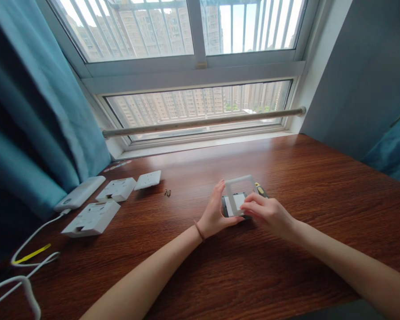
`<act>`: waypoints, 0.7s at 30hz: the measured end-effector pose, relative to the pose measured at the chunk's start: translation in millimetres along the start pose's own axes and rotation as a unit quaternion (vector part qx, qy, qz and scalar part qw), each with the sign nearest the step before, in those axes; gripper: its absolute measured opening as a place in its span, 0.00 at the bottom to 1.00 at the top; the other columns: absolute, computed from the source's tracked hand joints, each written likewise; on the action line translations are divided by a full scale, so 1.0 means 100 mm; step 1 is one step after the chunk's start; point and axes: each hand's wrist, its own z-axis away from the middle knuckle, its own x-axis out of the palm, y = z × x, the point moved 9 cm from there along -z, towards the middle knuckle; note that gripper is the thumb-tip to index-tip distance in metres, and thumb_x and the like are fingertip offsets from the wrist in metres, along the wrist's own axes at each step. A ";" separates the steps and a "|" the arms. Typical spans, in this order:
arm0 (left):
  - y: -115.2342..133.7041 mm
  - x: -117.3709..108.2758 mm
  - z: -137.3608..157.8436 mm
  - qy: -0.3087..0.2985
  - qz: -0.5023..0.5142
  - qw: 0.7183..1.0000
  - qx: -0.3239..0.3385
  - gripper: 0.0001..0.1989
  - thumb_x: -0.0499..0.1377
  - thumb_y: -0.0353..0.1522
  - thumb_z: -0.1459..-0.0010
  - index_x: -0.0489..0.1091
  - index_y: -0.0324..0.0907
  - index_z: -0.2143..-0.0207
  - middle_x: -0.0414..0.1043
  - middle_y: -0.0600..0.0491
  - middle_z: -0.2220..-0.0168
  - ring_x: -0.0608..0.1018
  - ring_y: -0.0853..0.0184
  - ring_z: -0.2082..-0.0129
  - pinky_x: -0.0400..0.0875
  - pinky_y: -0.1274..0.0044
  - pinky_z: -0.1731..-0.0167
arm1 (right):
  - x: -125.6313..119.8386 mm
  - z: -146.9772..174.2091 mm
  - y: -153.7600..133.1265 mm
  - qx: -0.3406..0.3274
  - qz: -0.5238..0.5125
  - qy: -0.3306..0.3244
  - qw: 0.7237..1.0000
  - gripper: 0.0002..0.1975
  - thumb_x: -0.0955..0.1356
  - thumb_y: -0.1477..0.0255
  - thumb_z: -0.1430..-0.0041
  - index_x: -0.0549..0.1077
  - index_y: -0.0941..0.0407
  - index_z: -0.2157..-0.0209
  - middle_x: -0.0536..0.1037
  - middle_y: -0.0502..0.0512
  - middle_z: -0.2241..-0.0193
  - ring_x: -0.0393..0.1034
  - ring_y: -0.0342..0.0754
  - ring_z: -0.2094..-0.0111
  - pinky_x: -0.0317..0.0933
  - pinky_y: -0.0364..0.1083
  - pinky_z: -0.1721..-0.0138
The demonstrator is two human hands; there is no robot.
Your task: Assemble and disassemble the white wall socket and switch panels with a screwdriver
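My left hand (213, 212) is closed around the left side of a small wall-plate unit with a dark base and a white middle (239, 201). Its thumb lies along the near edge and its fingers reach up the far left corner. A pale grey square frame (240, 178) stands tilted over that unit, its far side raised. My right hand (270, 213) pinches the frame's near right part with thumb and fingers, which hide that corner. Just beyond the right hand lies a yellow-and-black tool handle (261, 190), partly covered.
Several small screws (167, 193) lie left of my hands. Further left are a white socket plate (148, 179), two white mounting boxes (116, 190) and a white power bank (80, 192) with a cable. A yellow strip (32, 254) lies by the cable. The window rail (203, 122) runs behind the table.
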 end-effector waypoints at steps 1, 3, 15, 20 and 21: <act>0.01 -0.01 0.00 0.005 0.000 1.000 0.001 0.51 0.67 0.40 0.60 0.40 0.44 0.40 0.45 0.42 0.39 0.52 0.51 0.39 0.46 0.59 0.40 | -0.01 0.00 -0.01 -0.003 0.003 0.001 1.000 0.14 0.57 0.71 0.37 0.73 0.56 0.59 0.73 0.58 0.63 0.68 0.43 0.71 0.59 0.41 0.71; 0.02 -0.03 0.00 0.016 -0.004 1.000 0.004 0.52 0.68 0.40 0.61 0.39 0.44 0.40 0.45 0.42 0.40 0.52 0.51 0.39 0.46 0.58 0.40 | -0.02 0.00 -0.02 -0.007 0.007 0.002 1.000 0.14 0.57 0.71 0.37 0.73 0.54 0.59 0.73 0.57 0.63 0.67 0.43 0.71 0.59 0.40 0.71; 0.07 -0.11 0.00 0.033 -0.003 0.999 0.006 0.43 0.67 0.39 0.60 0.48 0.41 0.45 0.52 0.42 0.44 0.58 0.53 0.42 0.50 0.61 0.41 | -0.21 0.01 0.18 0.087 -0.137 0.108 0.981 0.11 0.64 0.67 0.43 0.73 0.55 0.61 0.73 0.56 0.64 0.64 0.41 0.76 0.61 0.41 0.72; 0.02 -0.14 -0.01 0.031 0.011 0.999 0.003 0.44 0.68 0.41 0.61 0.49 0.40 0.46 0.53 0.42 0.45 0.59 0.53 0.43 0.51 0.62 0.41 | -0.13 0.10 0.69 0.295 -0.302 0.148 0.894 0.19 0.64 0.62 0.44 0.70 0.59 0.56 0.72 0.52 0.77 0.61 0.40 0.82 0.57 0.41 0.81; 0.01 -0.14 -0.01 0.026 0.016 1.000 0.003 0.44 0.68 0.41 0.61 0.49 0.40 0.46 0.53 0.42 0.45 0.59 0.53 0.43 0.51 0.63 0.41 | -0.04 0.10 0.74 0.311 -0.338 0.123 0.880 0.21 0.64 0.62 0.45 0.70 0.61 0.55 0.70 0.50 0.79 0.61 0.40 0.83 0.57 0.41 0.81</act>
